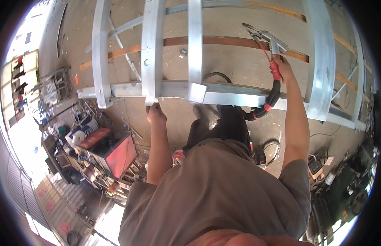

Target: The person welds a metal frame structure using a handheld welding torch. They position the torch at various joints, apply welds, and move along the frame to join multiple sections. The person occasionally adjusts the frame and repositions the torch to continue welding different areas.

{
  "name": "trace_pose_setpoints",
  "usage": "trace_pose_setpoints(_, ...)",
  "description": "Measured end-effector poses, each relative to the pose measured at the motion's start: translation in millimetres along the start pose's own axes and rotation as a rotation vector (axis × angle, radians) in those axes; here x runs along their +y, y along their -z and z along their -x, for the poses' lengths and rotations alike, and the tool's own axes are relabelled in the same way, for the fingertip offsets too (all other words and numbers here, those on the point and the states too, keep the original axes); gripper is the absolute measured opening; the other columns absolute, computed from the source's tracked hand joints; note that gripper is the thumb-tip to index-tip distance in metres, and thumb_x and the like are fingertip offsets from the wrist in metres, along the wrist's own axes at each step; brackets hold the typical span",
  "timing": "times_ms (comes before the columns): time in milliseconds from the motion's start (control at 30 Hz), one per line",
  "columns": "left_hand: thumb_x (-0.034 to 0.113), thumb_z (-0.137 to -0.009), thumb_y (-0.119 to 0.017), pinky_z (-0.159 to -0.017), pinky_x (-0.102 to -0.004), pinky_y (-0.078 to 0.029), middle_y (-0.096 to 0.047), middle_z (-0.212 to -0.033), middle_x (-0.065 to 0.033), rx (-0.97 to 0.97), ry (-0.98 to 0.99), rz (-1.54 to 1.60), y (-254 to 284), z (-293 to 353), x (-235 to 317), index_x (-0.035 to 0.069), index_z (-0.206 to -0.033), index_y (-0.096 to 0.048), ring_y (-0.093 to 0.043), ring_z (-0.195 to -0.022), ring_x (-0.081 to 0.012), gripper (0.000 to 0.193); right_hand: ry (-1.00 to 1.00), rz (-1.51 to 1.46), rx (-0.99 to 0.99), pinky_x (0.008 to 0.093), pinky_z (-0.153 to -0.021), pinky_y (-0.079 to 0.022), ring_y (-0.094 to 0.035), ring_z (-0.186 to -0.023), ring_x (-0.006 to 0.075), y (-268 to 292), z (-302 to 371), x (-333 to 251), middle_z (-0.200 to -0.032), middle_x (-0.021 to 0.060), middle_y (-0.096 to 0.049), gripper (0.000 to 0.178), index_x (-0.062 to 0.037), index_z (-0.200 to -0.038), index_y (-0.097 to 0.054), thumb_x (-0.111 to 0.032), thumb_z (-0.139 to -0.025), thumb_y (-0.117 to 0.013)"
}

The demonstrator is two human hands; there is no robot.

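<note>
Left grip (156, 113): pinching thin silver metal plate (151, 100), at end of square silver beam (153, 74) | Right grip (283, 69): around red-handled silver tool (275, 47), between beams | We judge: black cable (273, 96), if tugged, could snag.

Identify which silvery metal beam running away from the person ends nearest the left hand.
The second silvery, rectangular metal beam from the left: its near end sits just beyond the left hand; others end farther away.
</note>
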State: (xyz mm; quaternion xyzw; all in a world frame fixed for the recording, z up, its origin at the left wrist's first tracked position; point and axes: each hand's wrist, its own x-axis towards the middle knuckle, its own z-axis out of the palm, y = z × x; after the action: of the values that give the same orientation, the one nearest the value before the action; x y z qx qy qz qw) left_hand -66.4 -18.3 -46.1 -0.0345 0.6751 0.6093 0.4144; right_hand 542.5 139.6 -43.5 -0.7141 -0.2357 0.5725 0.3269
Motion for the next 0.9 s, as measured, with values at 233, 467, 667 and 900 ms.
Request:
trace_pose_setpoints(233, -0.007, -0.094, -0.059, -0.097, -0.0339, -0.055, -0.031, -0.164, -0.0184, -0.022, -0.434, -0.494, 12.7, 70.0, 41.8, 0.000, -0.162, -0.017, -0.061, -0.122, -0.0245, 0.081, 0.102, 0.277, 0.217, 0.0358, -0.095, -0.053, -0.066, -0.108, 0.0252, -4.2, 38.9, -6.5, -0.123, 0.0186, -0.067, 0.083, 0.0002, -0.155, -0.041, -0.047, -0.095, -0.074)
trace_pose_setpoints(467, -0.009, -0.087, -0.065, -0.094, -0.0363, -0.056, -0.024, -0.167, -0.0193, -0.704, -0.574, -0.792, -74.0, 154.2, 26.8, 0.001, -0.164, -0.014, -0.049, -0.138, -0.0305, 0.094, 0.353, 0.411, 0.444, 0.0399, -0.101, -0.050, -0.063, -0.121, 0.0300, -4.3, 133.0, 3.6, -0.138, 0.0230, -0.060, 0.083, -0.0026, -0.157, -0.040, -0.046, -0.094, -0.073)
trace_pose_setpoints(667, 0.011, -0.088, -0.071, -0.121, -0.0454, -0.034, -0.023, -0.169, -0.0251, -0.764, -0.894, -1.141, -93.0, 128.1, -7.0, 0.000, -0.165, -0.014, -0.027, -0.155, -0.0420, 0.096, 0.356, 0.256, 0.550, 0.0359, -0.094, -0.053, -0.064, -0.109, 0.0200, 2.2, 261.2, 99.0, -0.126, 0.0139, -0.064, 0.069, -0.0053, -0.153, -0.044, -0.022, -0.095, -0.077)
trace_pose_setpoints(900, 0.018, -0.090, -0.073, -0.119, -0.0483, -0.036, -0.024, -0.166, -0.0290, -0.644, -1.210, -1.324, -79.4, 149.9, -3.2, 0.000, -0.164, -0.016, -0.040, -0.146, -0.0425, 0.096, 0.014, 0.138, 0.685, 0.0429, -0.097, -0.055, -0.069, -0.114, 0.0322, -9.8, 405.5, 246.2, -0.130, 0.0232, -0.066, 0.075, -0.0049, -0.150, -0.047, -0.040, -0.090, -0.075)
